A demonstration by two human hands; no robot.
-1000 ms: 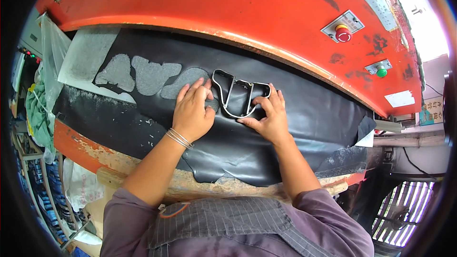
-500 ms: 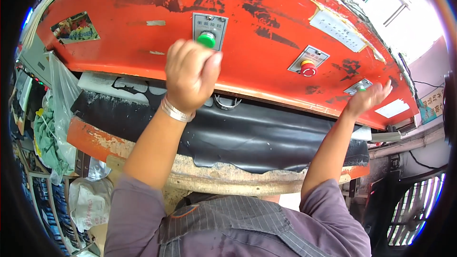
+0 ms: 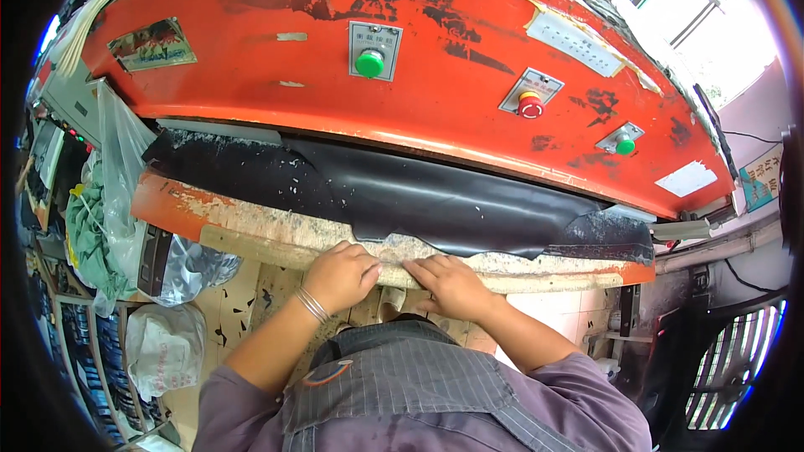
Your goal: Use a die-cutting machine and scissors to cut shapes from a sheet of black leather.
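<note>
Both my hands are down at the pale worn front edge (image 3: 536, 278) of the machine's bed. My left hand (image 3: 343, 274) rests there with loosely bent fingers, its thumb toward the right. Beside it, a small gap away, my right hand (image 3: 452, 286) lays its fingers over the same edge, thumb apart. Neither holds a loose object. Just beyond them a glossy black sheet (image 3: 435, 205), leather-like, lies across the bed, its ragged near border hanging toward me. Its far side passes under the orange machine head (image 3: 452, 109).
On the orange front sit a green push button (image 3: 369, 64), a red stop button (image 3: 530, 105) and a second green button (image 3: 625, 144). Clear plastic (image 3: 121, 159) and a green cloth bundle (image 3: 92, 230) are at left, above a white bag (image 3: 165, 350). Dark scraps (image 3: 221, 335) litter the floor.
Both my hands have come down from the two green buttons to the front edge of the bed. The black sheet now reaches further toward me in the middle.
</note>
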